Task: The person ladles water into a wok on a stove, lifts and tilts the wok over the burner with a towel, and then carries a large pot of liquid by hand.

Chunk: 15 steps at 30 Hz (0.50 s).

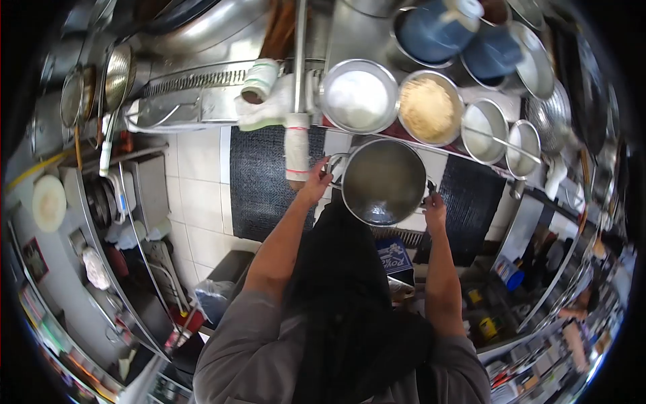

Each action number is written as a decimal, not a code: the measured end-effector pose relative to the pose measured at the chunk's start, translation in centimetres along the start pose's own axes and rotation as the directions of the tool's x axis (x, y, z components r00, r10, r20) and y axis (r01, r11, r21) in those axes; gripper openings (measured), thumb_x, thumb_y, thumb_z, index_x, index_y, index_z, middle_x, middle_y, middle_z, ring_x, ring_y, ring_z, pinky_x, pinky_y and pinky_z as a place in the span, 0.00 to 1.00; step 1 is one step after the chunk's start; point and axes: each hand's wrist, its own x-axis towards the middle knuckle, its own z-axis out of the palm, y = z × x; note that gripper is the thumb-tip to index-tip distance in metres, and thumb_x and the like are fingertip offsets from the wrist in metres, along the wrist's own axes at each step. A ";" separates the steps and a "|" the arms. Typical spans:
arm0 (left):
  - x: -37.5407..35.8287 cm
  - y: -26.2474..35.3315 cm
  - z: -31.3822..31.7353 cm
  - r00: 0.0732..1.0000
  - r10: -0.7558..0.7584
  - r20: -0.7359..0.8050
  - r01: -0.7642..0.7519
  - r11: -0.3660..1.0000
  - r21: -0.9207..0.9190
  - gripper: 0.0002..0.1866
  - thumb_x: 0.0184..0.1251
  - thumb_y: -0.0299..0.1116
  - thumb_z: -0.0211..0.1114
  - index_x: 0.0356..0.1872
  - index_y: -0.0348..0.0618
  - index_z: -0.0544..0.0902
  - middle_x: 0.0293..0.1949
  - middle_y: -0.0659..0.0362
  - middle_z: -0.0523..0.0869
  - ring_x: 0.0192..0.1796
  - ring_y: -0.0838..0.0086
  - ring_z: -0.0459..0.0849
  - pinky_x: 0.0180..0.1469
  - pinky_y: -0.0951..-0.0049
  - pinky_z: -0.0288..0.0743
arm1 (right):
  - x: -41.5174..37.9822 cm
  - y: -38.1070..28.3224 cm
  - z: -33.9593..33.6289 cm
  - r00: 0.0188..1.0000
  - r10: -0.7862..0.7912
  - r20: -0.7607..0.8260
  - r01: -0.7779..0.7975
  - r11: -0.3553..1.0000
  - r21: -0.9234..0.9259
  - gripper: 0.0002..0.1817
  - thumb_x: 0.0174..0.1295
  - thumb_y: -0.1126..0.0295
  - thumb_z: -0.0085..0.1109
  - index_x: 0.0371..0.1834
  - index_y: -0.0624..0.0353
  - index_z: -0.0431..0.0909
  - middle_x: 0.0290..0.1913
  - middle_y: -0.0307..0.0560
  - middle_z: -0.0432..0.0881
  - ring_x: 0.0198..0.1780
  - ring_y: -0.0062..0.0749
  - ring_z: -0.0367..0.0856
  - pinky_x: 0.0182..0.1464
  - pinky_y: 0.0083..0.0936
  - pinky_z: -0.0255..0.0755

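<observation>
A large metal pot is in front of my body, held by its two side handles. My left hand is closed around the handle on its left side. At the opposite handle, my right hand grips with its fingers curled. Some liquid seems to lie at the bottom of the pot, with a bright reflection in it. Just beyond the rim stand a bowl of white powder or grains and a bowl of tan powder.
A cloth-wrapped handle juts out from the counter beside my left hand. Smaller metal containers stand at the right. Strainers hang at the left. Dark mats cover parts of the tiled floor. A blue box is below the pot.
</observation>
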 end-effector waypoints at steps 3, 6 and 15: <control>-0.2 -1.6 0.2 0.996 0.076 -0.051 -0.070 0.991 0.117 0.32 0.65 0.25 0.63 0.71 0.51 0.67 0.27 0.66 0.74 0.29 0.81 0.71 0.34 0.77 0.70 | -1.4 -3.5 -0.3 0.998 0.060 -0.017 -0.057 0.985 0.165 0.11 0.68 0.67 0.52 0.45 0.63 0.75 0.32 0.41 0.77 0.31 0.24 0.77 0.32 0.25 0.77; 0.4 -3.6 0.5 0.968 0.234 -0.093 -0.217 0.962 0.167 0.32 0.65 0.25 0.63 0.71 0.52 0.67 0.27 0.67 0.71 0.30 0.81 0.69 0.36 0.77 0.69 | -0.7 -2.8 -0.3 0.999 0.046 0.029 -0.050 0.984 0.171 0.10 0.69 0.66 0.51 0.44 0.61 0.75 0.30 0.38 0.74 0.30 0.21 0.75 0.32 0.23 0.75; 0.8 -5.6 1.3 0.928 0.340 -0.152 -0.315 0.934 0.166 0.32 0.65 0.23 0.63 0.70 0.49 0.67 0.33 0.64 0.73 0.33 0.80 0.70 0.38 0.76 0.69 | -0.9 -2.2 -0.2 0.999 -0.028 0.024 0.021 0.970 0.241 0.16 0.70 0.68 0.51 0.52 0.70 0.74 0.34 0.44 0.80 0.32 0.23 0.78 0.32 0.23 0.75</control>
